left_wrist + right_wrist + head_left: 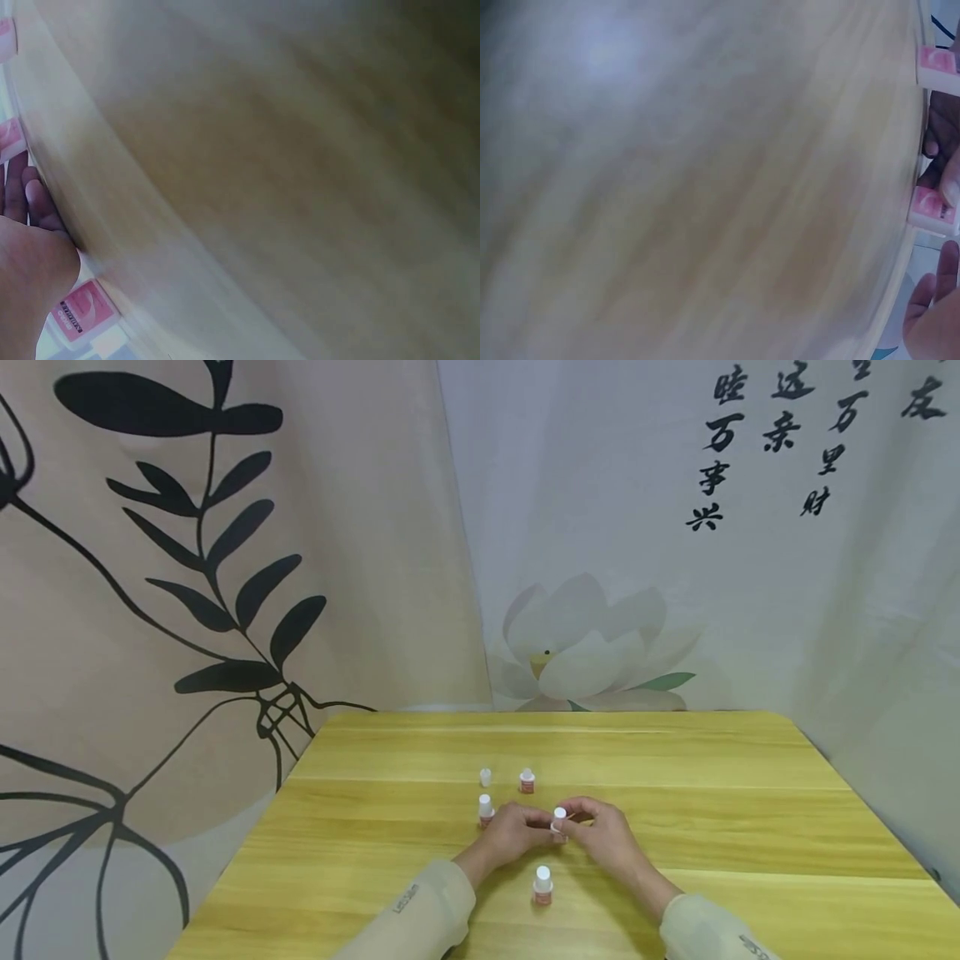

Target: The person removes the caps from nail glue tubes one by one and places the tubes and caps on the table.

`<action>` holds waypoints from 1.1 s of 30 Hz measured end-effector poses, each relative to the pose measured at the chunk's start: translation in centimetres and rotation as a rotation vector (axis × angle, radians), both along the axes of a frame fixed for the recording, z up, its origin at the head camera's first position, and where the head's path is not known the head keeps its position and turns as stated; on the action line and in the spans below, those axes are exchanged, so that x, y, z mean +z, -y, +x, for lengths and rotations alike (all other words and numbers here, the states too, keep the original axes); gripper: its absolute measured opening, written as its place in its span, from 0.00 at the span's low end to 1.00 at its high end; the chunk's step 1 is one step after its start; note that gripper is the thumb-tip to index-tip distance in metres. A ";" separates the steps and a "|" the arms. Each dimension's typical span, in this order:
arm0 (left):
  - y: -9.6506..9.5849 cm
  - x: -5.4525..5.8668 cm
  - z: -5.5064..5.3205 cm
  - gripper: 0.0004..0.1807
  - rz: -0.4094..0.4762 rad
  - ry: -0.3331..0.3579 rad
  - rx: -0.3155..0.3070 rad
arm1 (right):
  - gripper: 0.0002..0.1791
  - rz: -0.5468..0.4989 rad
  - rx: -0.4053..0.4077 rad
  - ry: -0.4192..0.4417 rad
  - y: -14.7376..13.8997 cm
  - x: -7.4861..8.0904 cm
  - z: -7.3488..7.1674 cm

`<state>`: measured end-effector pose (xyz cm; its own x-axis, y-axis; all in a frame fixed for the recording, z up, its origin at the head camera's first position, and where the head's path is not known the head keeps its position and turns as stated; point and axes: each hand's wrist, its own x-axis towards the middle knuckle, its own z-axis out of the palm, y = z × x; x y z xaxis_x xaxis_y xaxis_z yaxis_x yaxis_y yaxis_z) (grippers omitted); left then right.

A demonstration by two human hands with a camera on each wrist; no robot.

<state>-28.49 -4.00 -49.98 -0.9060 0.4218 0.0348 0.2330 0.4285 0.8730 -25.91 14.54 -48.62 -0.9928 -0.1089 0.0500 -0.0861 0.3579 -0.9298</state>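
Bracing the held bottle (558,828) low, with the cap (559,812) free, seems the best way to work here. In the head view it sits between the left hand (517,831) and the right hand (602,835). The right fingers bend near its cap; I cannot tell whether they grip. Around the held bottle are a front bottle (542,888) nearer the person, a side bottle (486,813) to its left, and a back bottle (527,783) and small white piece (485,777) beyond it. Wall characters (708,452) behind it include 睦万事兴; the sleeve print (406,898) is too small to read surely.

In the left wrist view, the left fingers reach a pink-labelled bottle; lettering on another's label (86,309) blurs.

In the right wrist view, the left thumb presses the held bottle's pink label, pinching it against the fingers. The right fingers lie just beside it; squeezing lightly and keeping it upright should help.
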 end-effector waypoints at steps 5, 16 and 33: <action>0.0 -0.2 -0.1 0.10 0.018 0.003 0.003 | 0.13 -0.008 -0.019 0.004 0.0 -0.1 -0.1; 0.1 -0.1 -0.1 0.09 0.003 0.011 -0.004 | 0.09 0.001 -0.025 -0.002 0.0 0.0 0.0; 0.0 0.1 0.1 0.08 0.017 0.034 -0.008 | 0.14 -0.013 -0.028 0.014 -0.1 0.0 0.1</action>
